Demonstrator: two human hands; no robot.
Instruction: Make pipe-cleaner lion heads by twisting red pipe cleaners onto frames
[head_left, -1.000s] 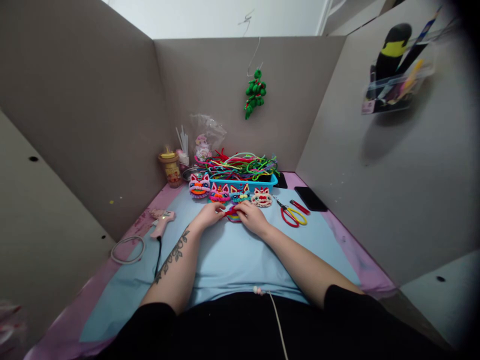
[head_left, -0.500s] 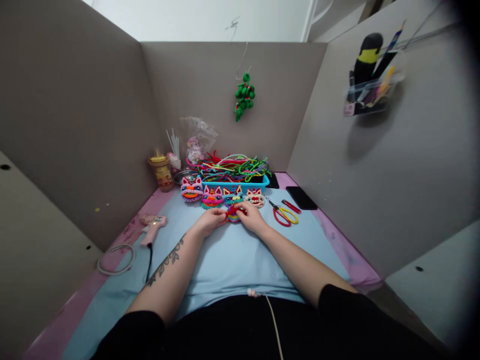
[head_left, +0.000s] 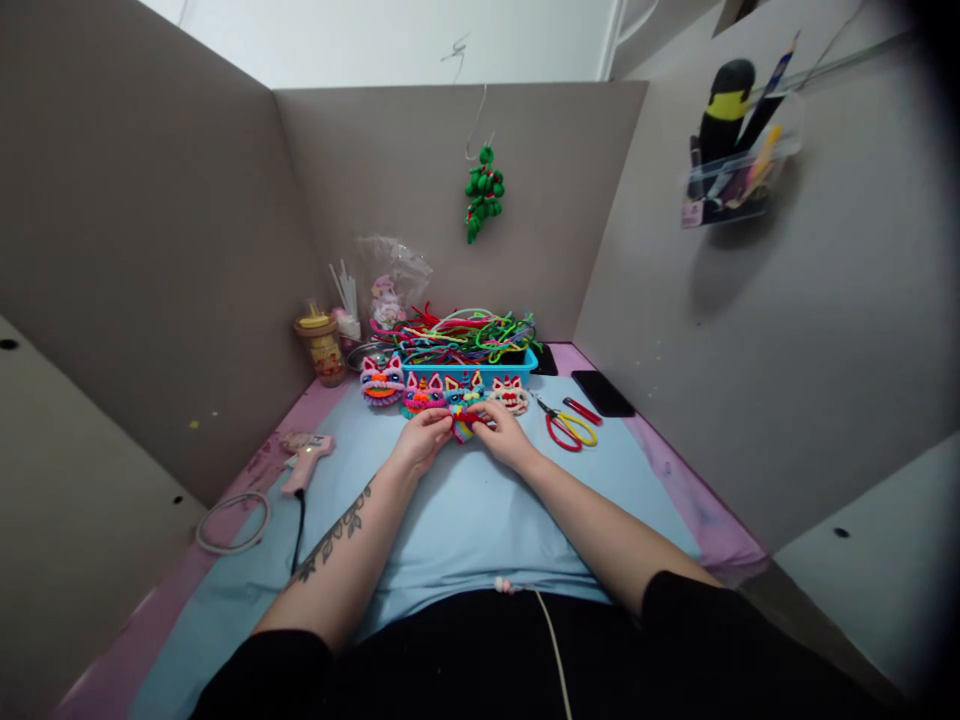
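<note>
Between my two hands is a small piece of fuzzy craft work point(head_left: 463, 426), red along the top with purple, yellow and blue stripes below. My left hand point(head_left: 424, 436) pinches its left side with thumb and fingertips. On its right side the fingers of my right hand point(head_left: 501, 430) are closed. Just behind stand several colourful fuzzy lion heads: a pink-purple one point(head_left: 382, 382), a pink and teal one point(head_left: 424, 394), a blue one point(head_left: 465, 388) and a cream and red one point(head_left: 510, 394). My fingers partly hide the held piece.
A blue basket point(head_left: 480, 374) of pipe cleaners point(head_left: 465, 336) stands behind the heads. To the right lie pliers point(head_left: 564, 426), a red cutter point(head_left: 583, 411) and a phone point(head_left: 602, 393). At left are a pink glue gun point(head_left: 307, 462), a coiled cable point(head_left: 232, 522) and a cup point(head_left: 322, 346).
The held piece has turned, showing more of its striped part, which now looks narrower toward the bottom. My left hand has shifted slightly and its fingers are raised. The view has tilted a little.
</note>
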